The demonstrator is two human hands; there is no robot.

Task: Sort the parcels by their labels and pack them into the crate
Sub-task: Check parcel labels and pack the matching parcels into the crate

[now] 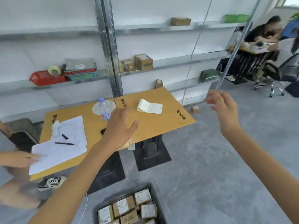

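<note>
Both hands are raised, empty, with fingers spread; neither grip is closed on anything. The left hand [119, 126] hovers over the desk [161, 125] near centre frame, covering most of a dark object at its wrist, which cannot be identified. The right hand [224, 109] is at 2 o'clock from it, out over the floor [210, 167], its fingertips blurred.

The crate [103, 203] sits on the floor at 6 o'clock, cut off by the bottom edge. Labelled parcels [123, 206] lie packed inside; the label print is too small to read. One small box [195, 109] rests on the floor just past the desk's far right corner. More boxes [143, 61] stand on the shelving at 12 o'clock.

On the desk: a water bottle [104, 109], a folded paper strip [149, 107], loose sheets [61, 144] with a pen [64, 143]. Another person's hand [19, 158] touches the sheets at 9 o'clock; that person is mostly out of frame. Seated people at 2 o'clock are blurred.
</note>
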